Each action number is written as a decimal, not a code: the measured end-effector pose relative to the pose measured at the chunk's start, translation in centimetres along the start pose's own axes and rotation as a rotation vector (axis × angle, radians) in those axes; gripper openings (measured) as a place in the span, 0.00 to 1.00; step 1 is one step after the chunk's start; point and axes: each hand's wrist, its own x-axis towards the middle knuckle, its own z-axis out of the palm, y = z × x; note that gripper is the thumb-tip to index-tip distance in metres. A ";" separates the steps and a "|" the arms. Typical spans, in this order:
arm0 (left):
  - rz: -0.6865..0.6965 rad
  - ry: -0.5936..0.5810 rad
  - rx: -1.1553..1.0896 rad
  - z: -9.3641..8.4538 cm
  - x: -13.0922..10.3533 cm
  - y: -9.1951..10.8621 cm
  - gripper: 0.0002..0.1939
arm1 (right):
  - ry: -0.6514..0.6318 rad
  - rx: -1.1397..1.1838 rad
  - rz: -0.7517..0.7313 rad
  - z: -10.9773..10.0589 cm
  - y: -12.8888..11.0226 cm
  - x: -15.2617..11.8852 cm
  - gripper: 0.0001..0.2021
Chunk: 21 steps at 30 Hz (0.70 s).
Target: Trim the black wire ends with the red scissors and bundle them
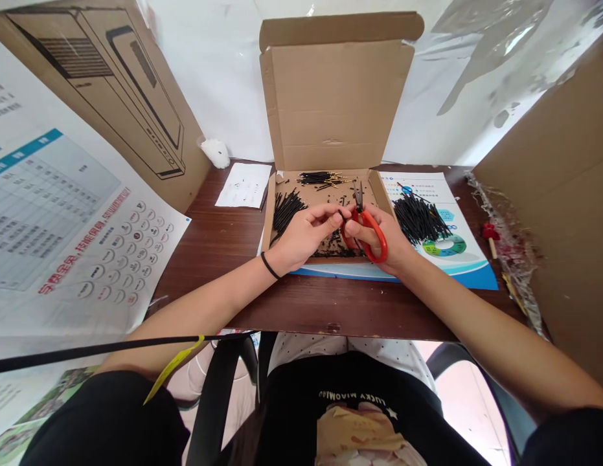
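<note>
Over the front part of an open cardboard box (330,107), my left hand (304,236) pinches a small black piece (342,215) between thumb and fingertips. Close beside it, my right hand (386,236) holds red-handled scissors (376,243), their blades pointing up and away. The right thumb and fingertips almost meet the left ones at the black piece. Inside the box, black sticks (287,210) lie at the left, and a bunch with yellowish ends (320,178) lies at the back. Small black scraps are scattered on the box floor, partly hidden by my hands.
Right of the box, a pile of black sticks (420,219) rests on a printed sheet (456,265). A white paper (243,184) lies left. Cardboard walls (563,162) flank the brown table (301,304). Crumpled plastic and a red item (489,232) lie far right.
</note>
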 end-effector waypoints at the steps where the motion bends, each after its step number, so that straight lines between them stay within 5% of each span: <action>1: 0.006 -0.017 -0.016 0.1 -0.1 0.1 0.18 | -0.016 -0.006 0.008 -0.1 0.1 0.0 0.20; 6: 0.055 -0.100 -0.041 0.3 -0.3 0.2 0.16 | -0.044 -0.024 0.005 -0.6 0.3 0.0 0.19; 21: 0.045 -0.040 -0.089 0.3 -0.2 0.4 0.15 | 0.006 -0.032 -0.068 0.0 0.1 0.1 0.25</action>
